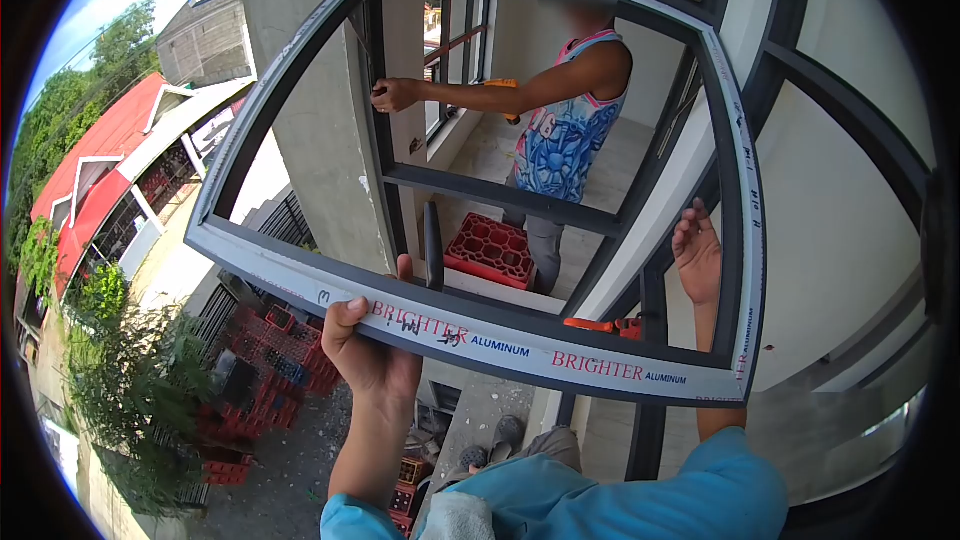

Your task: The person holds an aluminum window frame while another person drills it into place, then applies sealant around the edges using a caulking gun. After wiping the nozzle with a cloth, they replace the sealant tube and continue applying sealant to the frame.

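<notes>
I hold a dark grey aluminium window frame (pixel 560 352) up in front of me, its bottom rail wrapped in film printed "BRIGHTER ALUMINUM". My left hand (pixel 368 340) grips that bottom rail from below, thumb over the top edge. My right hand (pixel 698 255) rests flat with fingers up behind the frame's right rail (pixel 745 210). The frame hangs out over the edge of an upper-floor balcony, beside a fixed dark window frame (pixel 505 195).
Another person in a blue and pink vest (pixel 565 130) stands on the balcony past the frame, one hand (pixel 393 93) on the fixed mullion. A red crate (pixel 490 250) sits by their feet. Far below lie stacked red crates (pixel 275 350), bushes and red roofs (pixel 100 155).
</notes>
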`<state>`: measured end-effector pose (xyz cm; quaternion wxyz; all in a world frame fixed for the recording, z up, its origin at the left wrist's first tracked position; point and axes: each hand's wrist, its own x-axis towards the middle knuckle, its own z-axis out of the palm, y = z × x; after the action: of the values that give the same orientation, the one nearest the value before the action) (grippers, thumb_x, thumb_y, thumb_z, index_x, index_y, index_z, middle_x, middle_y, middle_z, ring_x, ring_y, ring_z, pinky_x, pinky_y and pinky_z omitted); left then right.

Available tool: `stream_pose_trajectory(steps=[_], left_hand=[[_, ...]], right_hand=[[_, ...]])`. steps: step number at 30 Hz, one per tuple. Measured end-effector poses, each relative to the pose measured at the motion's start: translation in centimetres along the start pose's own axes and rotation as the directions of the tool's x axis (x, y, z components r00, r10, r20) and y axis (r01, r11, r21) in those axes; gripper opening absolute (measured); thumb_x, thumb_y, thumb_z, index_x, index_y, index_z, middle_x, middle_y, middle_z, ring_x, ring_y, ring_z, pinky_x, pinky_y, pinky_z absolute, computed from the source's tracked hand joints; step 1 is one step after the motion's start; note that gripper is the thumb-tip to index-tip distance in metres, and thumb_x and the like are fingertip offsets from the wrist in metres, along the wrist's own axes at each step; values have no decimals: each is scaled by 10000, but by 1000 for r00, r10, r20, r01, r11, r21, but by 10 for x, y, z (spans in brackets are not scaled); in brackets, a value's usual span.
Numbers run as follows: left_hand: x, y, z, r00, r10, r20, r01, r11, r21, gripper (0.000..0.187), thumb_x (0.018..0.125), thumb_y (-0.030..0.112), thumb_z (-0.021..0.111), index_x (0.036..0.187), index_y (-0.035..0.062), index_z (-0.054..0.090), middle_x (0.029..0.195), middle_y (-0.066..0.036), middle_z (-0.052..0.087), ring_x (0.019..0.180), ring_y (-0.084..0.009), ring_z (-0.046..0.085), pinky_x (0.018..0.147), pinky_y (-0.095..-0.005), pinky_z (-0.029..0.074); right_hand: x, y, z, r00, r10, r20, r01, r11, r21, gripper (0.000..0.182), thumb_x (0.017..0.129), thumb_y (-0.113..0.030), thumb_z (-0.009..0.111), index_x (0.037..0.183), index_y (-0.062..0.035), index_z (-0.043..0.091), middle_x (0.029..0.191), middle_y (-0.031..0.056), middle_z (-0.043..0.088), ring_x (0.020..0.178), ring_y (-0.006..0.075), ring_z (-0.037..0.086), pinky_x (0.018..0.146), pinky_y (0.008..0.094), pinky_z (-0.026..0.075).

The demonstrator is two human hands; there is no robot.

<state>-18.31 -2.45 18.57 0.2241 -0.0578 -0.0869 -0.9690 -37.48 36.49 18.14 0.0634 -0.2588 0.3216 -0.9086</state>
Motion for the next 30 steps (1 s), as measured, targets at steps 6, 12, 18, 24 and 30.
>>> stream_pose_trajectory(steps=[6,12,18,24,30], left_hand=[[-1,3,-1,1000,-14,20,14,1000,-12,357,692,66,568,1017,-73,514,859,-248,635,1102,-382,584,1059,-473,422],[-3,2,6,1000,-23,1,23,1000,-15,342,684,64,562,991,-79,512,844,-243,637,1038,-366,615,1087,-467,393],[-1,-1,7,1000,-3,-2,3,1000,-5,318,654,63,558,927,-91,505,788,-242,631,855,-318,663,1141,-443,324],[0,-1,3,1000,4,27,-4,1000,5,304,649,63,556,910,-85,504,786,-241,628,836,-321,661,1139,-450,327],[-1,-2,8,999,27,-34,-26,1000,7,314,648,53,546,918,-92,480,774,-241,619,790,-316,658,1137,-454,327]], right_hand=[[5,-42,67,995,-80,62,83,995,-51,692,949,-494,431,1351,60,329,1144,220,512,968,250,612,796,326,574],[14,-61,78,997,32,64,-18,976,-216,680,934,-410,500,1347,70,253,1068,201,473,748,171,546,598,243,537],[16,-62,82,999,38,-26,-44,954,-297,640,914,-300,554,1311,76,222,980,159,457,669,131,500,511,228,489],[16,-63,83,999,31,-16,-34,957,-288,610,927,-287,534,1294,100,239,968,156,478,662,125,504,514,224,497],[17,-61,87,999,32,-3,-31,959,-282,595,932,-287,526,1285,108,256,964,152,494,661,120,511,517,220,507]])
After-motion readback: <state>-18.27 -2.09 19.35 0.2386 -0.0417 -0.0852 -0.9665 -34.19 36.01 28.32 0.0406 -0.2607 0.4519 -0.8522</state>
